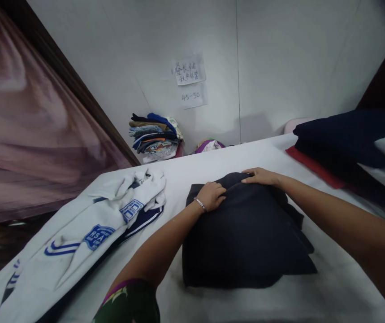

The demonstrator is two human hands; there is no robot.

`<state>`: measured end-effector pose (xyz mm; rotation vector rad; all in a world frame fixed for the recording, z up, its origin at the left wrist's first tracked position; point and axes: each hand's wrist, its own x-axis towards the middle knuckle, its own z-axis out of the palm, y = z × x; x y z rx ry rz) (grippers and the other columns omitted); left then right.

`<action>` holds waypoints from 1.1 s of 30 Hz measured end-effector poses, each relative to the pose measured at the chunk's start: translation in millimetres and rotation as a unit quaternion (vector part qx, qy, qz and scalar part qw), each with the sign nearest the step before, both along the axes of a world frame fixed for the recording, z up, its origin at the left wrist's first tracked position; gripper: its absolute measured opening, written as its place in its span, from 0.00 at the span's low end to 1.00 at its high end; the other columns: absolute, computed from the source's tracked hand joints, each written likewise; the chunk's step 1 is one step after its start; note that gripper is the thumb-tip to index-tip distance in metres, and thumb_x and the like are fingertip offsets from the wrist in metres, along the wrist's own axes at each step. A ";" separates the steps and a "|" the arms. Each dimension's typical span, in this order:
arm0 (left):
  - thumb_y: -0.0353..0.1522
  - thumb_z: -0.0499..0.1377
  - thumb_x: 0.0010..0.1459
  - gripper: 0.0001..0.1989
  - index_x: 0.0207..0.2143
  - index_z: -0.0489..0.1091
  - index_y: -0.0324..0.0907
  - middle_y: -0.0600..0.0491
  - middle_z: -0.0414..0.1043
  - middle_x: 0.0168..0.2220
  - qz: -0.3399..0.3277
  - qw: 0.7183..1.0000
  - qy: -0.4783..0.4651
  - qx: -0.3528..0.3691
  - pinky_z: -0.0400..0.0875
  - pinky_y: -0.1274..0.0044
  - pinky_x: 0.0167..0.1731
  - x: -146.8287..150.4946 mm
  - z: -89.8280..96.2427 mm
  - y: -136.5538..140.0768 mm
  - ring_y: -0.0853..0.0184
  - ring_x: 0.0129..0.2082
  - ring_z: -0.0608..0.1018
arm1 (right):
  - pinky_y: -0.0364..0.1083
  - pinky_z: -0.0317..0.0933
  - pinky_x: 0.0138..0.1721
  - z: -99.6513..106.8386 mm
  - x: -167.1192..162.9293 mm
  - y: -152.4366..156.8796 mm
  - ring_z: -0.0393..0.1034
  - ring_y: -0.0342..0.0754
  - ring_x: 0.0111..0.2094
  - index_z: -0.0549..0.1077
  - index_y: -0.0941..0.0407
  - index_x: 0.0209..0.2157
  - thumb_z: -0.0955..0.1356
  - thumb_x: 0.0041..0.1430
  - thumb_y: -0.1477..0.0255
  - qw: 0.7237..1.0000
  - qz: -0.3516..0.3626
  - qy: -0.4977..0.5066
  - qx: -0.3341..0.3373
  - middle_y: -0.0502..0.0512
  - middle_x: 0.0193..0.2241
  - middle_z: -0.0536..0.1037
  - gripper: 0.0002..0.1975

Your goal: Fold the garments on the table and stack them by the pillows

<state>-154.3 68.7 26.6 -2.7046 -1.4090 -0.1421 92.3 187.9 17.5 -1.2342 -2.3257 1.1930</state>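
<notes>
A dark, nearly black garment (239,242) lies folded into a thick, roughly square bundle on the white table (253,157). Its right side shows uneven, layered edges. My left hand (210,196), with a bracelet at the wrist, is on the far left part of the garment, fingers bent and closed on the cloth near a fold. At the far edge my right hand (261,176) has its thumb on the near side of the fold and its fingers over the top, gripping the fabric. Some fingertips of both hands are hidden.
To the left lies a white and navy jacket (105,233) with blue badges. Folded clothes (157,137) are stacked beyond the table's far edge. Navy, red and white clothes (347,139) are piled at the right. Paper notes (189,72) hang on the wall; a pink curtain (37,125) is at left.
</notes>
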 end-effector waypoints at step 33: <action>0.51 0.52 0.57 0.25 0.39 0.75 0.41 0.53 0.77 0.36 0.170 0.901 -0.189 -0.352 0.68 0.78 0.40 -10.8 14.4 63.6 0.66 0.36 0.77 | 0.48 0.64 0.40 29.8 -30.4 -17.2 0.73 0.54 0.37 0.77 0.55 0.41 0.68 0.47 0.48 0.984 0.151 -0.090 0.033 0.55 0.35 0.80 0.28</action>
